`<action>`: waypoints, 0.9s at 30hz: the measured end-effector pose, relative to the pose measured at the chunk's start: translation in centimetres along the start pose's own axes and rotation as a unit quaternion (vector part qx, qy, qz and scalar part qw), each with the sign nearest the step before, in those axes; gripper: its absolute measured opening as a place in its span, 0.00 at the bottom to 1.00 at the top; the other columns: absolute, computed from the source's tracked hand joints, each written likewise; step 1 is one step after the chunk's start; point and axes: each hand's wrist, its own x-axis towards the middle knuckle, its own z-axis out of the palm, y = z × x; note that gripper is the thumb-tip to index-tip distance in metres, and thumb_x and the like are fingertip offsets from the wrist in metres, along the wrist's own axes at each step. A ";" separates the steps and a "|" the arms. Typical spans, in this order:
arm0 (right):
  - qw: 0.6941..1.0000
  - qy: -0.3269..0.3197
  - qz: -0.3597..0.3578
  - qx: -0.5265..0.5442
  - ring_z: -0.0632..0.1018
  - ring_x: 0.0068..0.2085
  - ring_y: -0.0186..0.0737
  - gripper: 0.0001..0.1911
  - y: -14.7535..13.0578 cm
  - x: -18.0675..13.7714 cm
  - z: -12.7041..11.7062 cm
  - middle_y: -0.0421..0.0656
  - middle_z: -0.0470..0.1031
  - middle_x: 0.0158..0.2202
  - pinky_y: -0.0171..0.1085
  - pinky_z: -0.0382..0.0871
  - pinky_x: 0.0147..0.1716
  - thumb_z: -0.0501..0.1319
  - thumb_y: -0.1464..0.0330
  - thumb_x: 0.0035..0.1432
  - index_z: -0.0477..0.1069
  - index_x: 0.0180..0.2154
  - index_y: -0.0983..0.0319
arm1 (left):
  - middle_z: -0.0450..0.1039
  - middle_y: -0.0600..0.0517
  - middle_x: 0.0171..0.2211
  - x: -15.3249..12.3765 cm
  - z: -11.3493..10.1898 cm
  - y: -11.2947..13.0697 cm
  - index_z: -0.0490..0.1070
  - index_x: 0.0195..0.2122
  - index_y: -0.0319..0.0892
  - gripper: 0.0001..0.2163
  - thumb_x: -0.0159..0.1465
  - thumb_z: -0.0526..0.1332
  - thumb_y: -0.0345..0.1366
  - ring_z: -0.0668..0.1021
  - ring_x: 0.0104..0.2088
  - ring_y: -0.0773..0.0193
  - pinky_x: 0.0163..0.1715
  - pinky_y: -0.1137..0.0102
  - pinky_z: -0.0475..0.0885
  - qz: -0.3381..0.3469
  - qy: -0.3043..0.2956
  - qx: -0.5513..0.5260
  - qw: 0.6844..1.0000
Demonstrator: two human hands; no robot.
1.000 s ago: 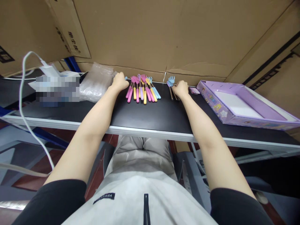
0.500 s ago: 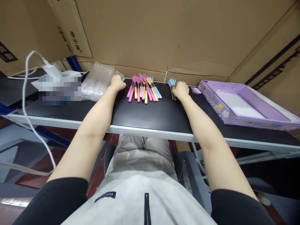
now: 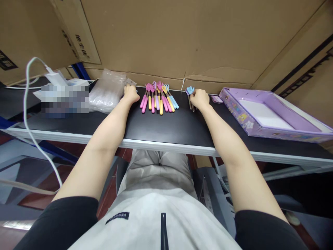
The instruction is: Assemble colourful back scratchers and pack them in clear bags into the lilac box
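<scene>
Several small back scratchers (image 3: 157, 99) with claw-shaped heads and pink, yellow, purple and blue handles lie in a loose fan on the black table. To their right, my right hand (image 3: 201, 99) is closed at a few blue-headed back scratchers (image 3: 190, 91); their dark metal shafts point toward me. My left hand (image 3: 130, 94) is left of the fan, fingers curled, beside the clear plastic bags (image 3: 108, 92). A tiny bit of blue shows at its fingertips, but what it holds is hidden.
An open purple printed box (image 3: 265, 130) lies on the right of the table (image 3: 166, 130), with a small pink packet (image 3: 216, 99) beside it. On the left, a white cable (image 3: 27, 104) loops over the edge. Cardboard (image 3: 166, 38) walls off the back.
My right hand stays at the blue-headed back scratchers, almost unmoved. The blue bit by my left thumb shows less now. The whole view has shifted slightly.
</scene>
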 end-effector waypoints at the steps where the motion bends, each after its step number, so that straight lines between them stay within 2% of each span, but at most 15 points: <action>1: 1.000 0.001 -0.003 -0.001 0.79 0.60 0.64 0.20 0.0 0.0 0.0 0.64 0.79 0.57 0.52 0.73 0.59 0.55 0.73 0.70 0.80 0.56 0.70 | 0.64 0.29 0.68 0.0 0.0 0.0 0.70 0.65 0.28 0.34 0.54 0.64 0.27 0.67 0.69 0.36 0.72 0.52 0.62 0.000 0.002 -0.003 1.000; 5: 1.000 0.000 -0.016 -0.002 0.79 0.60 0.63 0.20 -0.3 -0.3 0.0 0.63 0.80 0.57 0.52 0.73 0.59 0.55 0.73 0.70 0.80 0.55 0.69 | 0.64 0.29 0.69 -0.4 -0.4 0.2 0.73 0.63 0.29 0.29 0.58 0.64 0.29 0.64 0.71 0.36 0.72 0.50 0.63 0.008 0.011 -0.013 1.000; 9: 0.999 0.001 -0.034 -0.003 0.79 0.60 0.63 0.20 -0.7 -0.6 -0.1 0.63 0.80 0.56 0.52 0.73 0.58 0.55 0.74 0.70 0.80 0.55 0.69 | 0.68 0.31 0.65 -1.1 -1.1 1.2 0.77 0.57 0.33 0.21 0.63 0.60 0.31 0.66 0.69 0.36 0.69 0.46 0.64 0.051 0.032 -0.004 0.998; 13: 0.999 0.007 -0.050 -0.003 0.80 0.59 0.64 0.20 -0.9 -0.6 0.0 0.63 0.80 0.55 0.53 0.73 0.58 0.55 0.73 0.70 0.80 0.55 0.69 | 0.72 0.34 0.60 -2.1 -0.9 3.4 0.79 0.53 0.42 0.17 0.65 0.59 0.36 0.67 0.67 0.33 0.66 0.39 0.64 0.121 0.048 -0.018 0.991; 17: 0.998 0.014 -0.062 -0.004 0.80 0.58 0.64 0.20 -0.9 -0.6 0.2 0.62 0.81 0.54 0.54 0.74 0.57 0.55 0.73 0.69 0.81 0.54 0.70 | 0.74 0.34 0.59 -3.9 -0.1 6.0 0.80 0.48 0.39 0.16 0.66 0.58 0.41 0.68 0.66 0.31 0.65 0.39 0.63 0.165 0.010 -0.004 0.986; 22: 0.998 0.017 -0.067 -0.007 0.81 0.57 0.63 0.20 -0.8 -0.5 0.4 0.61 0.82 0.54 0.54 0.75 0.56 0.55 0.73 0.69 0.82 0.53 0.69 | 0.72 0.29 0.62 -5.1 0.4 7.6 0.80 0.49 0.34 0.19 0.64 0.59 0.40 0.68 0.67 0.29 0.65 0.39 0.64 0.143 -0.051 0.018 0.988; 27: 0.997 0.016 -0.070 -0.012 0.81 0.57 0.63 0.20 -0.8 -0.6 0.3 0.60 0.82 0.54 0.53 0.76 0.57 0.55 0.73 0.69 0.82 0.54 0.69 | 0.75 0.30 0.61 -4.9 0.1 7.5 0.81 0.51 0.36 0.20 0.65 0.58 0.41 0.69 0.67 0.29 0.64 0.37 0.65 0.127 -0.044 -0.001 0.991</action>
